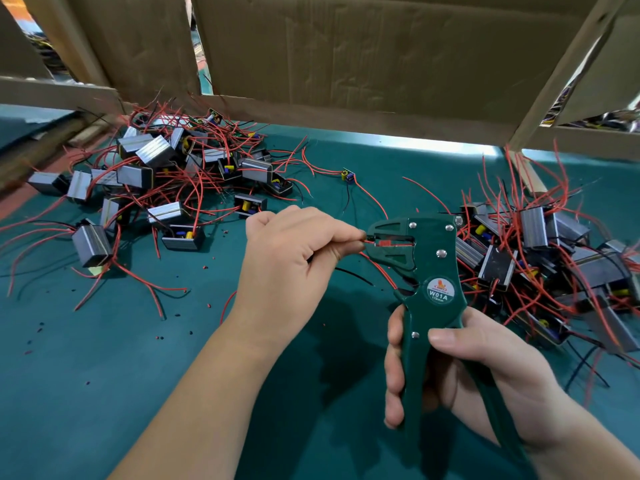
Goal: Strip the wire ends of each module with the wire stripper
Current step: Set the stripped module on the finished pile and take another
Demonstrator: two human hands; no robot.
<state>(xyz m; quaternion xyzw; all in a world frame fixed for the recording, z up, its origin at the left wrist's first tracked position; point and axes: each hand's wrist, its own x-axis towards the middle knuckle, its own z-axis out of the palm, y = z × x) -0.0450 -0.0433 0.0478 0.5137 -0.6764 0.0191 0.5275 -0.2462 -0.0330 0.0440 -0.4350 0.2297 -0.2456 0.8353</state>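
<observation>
My right hand [460,368] grips the handles of a dark green wire stripper [429,258] marked W01A, held upright with its jaws pointing left. My left hand [294,258] pinches a red wire [381,268] and holds its end inside the stripper's jaws. The wire's module is hidden under my left hand. A pile of grey boxed modules with red and black wires [159,174] lies at the back left. A second pile of modules [540,258] lies at the right, just behind the stripper.
The work surface is a teal mat [138,375] dotted with small red and black insulation bits. A bare small circuit board with wires [348,175] lies alone in the middle back. Cardboard sheets on a wooden frame [346,64] wall off the far side.
</observation>
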